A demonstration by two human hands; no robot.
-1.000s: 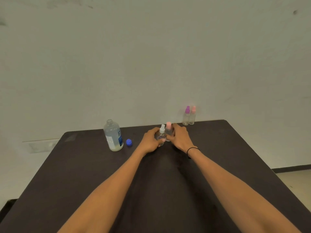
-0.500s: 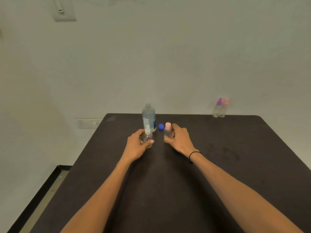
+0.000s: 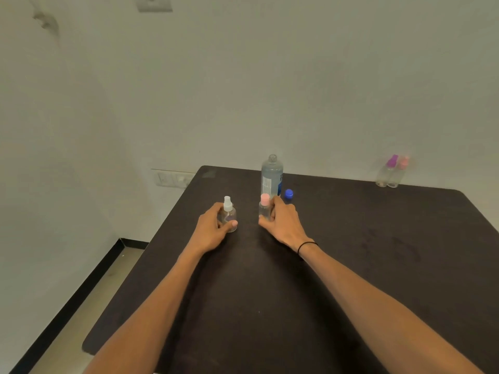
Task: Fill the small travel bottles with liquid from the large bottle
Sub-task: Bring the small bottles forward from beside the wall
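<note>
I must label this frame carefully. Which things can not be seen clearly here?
- Head view: fill level of white-capped bottle, wrapped by left hand.
- Pink-capped bottle body, partly behind right hand.
- Two far bottles: blurred, contents unclear.
- Large bottle label: unreadable.

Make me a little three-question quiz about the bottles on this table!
1. True or false: the large bottle has its blue cap screwed on.
2. Which small bottle does the left hand hold? A) the white-topped spray bottle B) the pink-capped bottle C) the purple-topped bottle
3. Fill in: the two spare small bottles stand at the table's far ____ corner.

Key: 1 false, the cap lies on the table beside it. 2 A; the right hand holds the pink-capped one. 3 right.
</note>
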